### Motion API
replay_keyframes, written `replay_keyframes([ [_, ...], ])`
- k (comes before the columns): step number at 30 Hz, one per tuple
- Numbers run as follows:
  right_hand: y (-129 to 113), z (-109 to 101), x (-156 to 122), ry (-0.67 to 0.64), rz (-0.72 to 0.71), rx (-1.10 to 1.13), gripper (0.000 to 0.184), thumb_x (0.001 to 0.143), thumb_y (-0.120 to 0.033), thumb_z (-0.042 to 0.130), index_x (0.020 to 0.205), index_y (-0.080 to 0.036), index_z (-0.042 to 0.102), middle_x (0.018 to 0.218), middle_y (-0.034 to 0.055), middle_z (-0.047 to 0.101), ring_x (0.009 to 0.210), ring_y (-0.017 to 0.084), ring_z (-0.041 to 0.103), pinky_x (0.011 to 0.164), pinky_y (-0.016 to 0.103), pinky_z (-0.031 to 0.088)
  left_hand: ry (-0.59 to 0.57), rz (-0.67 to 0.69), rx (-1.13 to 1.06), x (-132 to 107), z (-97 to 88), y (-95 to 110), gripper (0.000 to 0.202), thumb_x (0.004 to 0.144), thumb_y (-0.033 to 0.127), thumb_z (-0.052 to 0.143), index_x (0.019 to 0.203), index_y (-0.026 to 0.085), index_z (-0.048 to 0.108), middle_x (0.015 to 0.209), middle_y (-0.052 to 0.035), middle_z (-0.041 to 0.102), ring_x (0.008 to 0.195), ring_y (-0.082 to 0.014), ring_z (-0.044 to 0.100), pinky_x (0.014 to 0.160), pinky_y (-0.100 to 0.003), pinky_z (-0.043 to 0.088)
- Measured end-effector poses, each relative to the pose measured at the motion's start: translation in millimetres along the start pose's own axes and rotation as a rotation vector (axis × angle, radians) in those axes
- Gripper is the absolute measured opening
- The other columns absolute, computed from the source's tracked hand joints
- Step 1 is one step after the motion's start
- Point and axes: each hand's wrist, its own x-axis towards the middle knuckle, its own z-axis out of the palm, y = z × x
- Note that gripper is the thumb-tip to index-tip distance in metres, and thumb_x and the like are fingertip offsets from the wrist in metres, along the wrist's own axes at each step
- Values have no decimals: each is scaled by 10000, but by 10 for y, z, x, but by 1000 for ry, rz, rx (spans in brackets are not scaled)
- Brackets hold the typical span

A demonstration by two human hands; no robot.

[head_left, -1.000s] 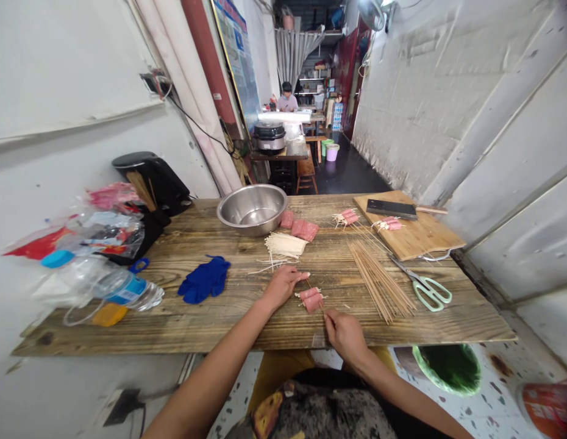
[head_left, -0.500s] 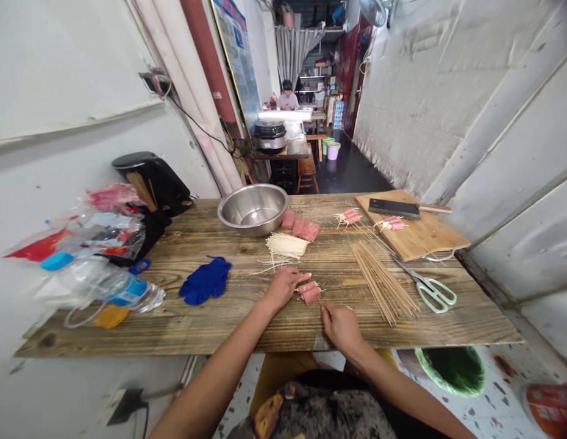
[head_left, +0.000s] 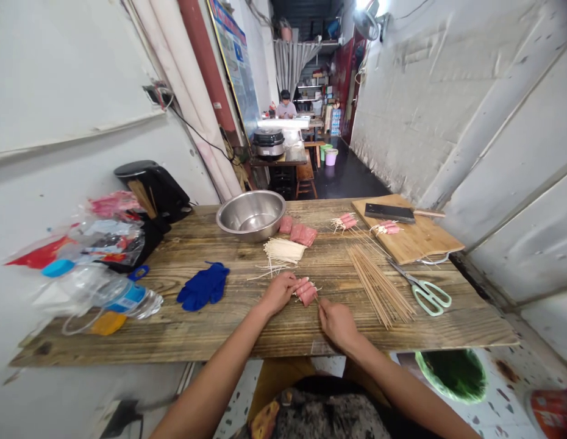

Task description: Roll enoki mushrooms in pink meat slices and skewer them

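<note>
Near the front middle of the wooden table, several pink meat rolls (head_left: 306, 292) with pale enoki ends sticking out lie side by side on a skewer. My left hand (head_left: 278, 294) pinches the roll at their far left end, its fingertips closed against the meat. My right hand (head_left: 337, 322) is closed around the near end of the skewer, just right of the rolls; most of the stick is hidden in the meat and fingers. Beyond my left hand lie a bundle of enoki mushrooms (head_left: 285, 250) and flat meat slices (head_left: 303, 235).
A steel bowl (head_left: 224, 221) stands behind the mushrooms. To the right lie bamboo skewers (head_left: 379, 289), scissors (head_left: 430, 297) and a cutting board (head_left: 430, 235) with a cleaver (head_left: 389, 211). Finished rolls (head_left: 344, 221) sit nearby. Blue gloves (head_left: 203, 286) and a bottle (head_left: 132, 297) lie left.
My left fingertips have drawn back a little to the left, and another meat roll shows beside them. My right hand stays at the skewer's end. The whole view has shifted slightly.
</note>
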Motion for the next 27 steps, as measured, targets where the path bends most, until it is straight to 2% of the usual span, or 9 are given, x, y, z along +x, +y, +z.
replay_keyframes([
  [3,102,-102,5,-22,-75,5,255,943,-235,402,883,-171,641,783,71,716,688,153,650,594,214,340,64,-40,-26,-17,28,48,302,915,362,491,903,216,755,850,-53,687,787,-160,591,728,-266,448],
  [6,333,-242,-11,44,-87,29,299,958,-334,403,896,-182,653,862,73,715,767,154,646,652,210,381,128,-68,-76,-45,50,87,282,900,382,522,891,222,753,853,-41,722,795,-169,619,748,-279,467],
  [10,786,-425,-26,190,186,-96,313,958,-322,396,901,-147,650,889,112,692,802,181,640,675,240,403,204,-121,-116,-83,96,50,223,866,367,581,857,221,750,855,-27,740,792,-171,648,760,-291,480],
  [14,1102,-509,-40,163,274,-201,259,925,-265,446,828,-111,630,859,152,669,802,228,638,643,276,404,216,-104,-90,-95,123,-26,208,866,340,584,835,218,750,862,-31,744,810,-177,659,783,-303,483],
  [19,1216,-446,-45,131,309,-203,275,923,-209,400,804,-98,622,805,170,672,720,231,652,585,292,381,81,3,15,-79,15,114,342,936,351,462,826,205,751,861,-45,740,801,-168,655,791,-290,475],
  [22,1250,-393,-31,133,325,-236,270,909,-185,395,801,-86,623,778,176,671,692,229,655,561,289,375,3,38,94,-92,-34,261,350,954,365,419,954,228,741,903,-42,732,866,-175,644,828,-292,462],
  [27,1258,-415,-12,132,366,-260,294,887,-175,386,805,-64,646,753,204,668,675,261,659,548,307,409,59,7,194,-162,29,337,300,838,385,597,1065,227,712,1010,-78,691,929,-230,610,859,-351,465],
])
